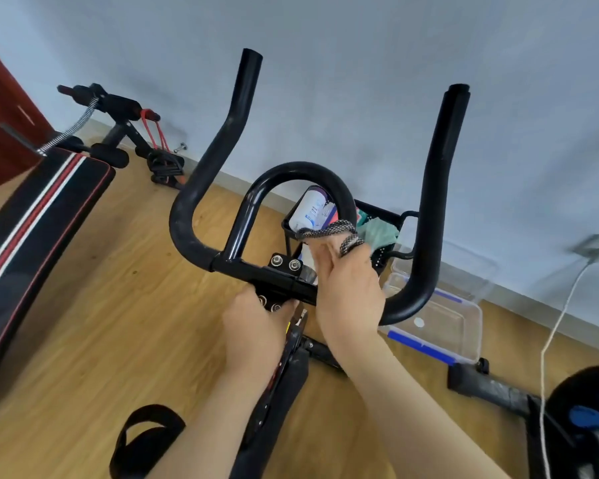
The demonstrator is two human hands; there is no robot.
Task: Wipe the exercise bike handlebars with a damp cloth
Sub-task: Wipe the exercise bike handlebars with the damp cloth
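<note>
The black exercise bike handlebars [222, 140] fill the middle of the head view, with two tall outer horns and a glossy inner loop [301, 171]. My right hand [350, 288] is closed on a dark grey speckled cloth [332, 229], pressed against the right side of the inner loop where it comes down to the crossbar. My left hand [256, 326] grips the bolted clamp block at the stem, just below the crossbar. Most of the cloth is hidden inside my fingers.
A black wire basket [384, 216] holding a white bottle [308, 209] and a teal rag stands beyond the handlebars. A clear plastic box [440, 323] lies on the wood floor to the right. A sit-up bench [38, 209] is left; a white cable [561, 323] hangs right.
</note>
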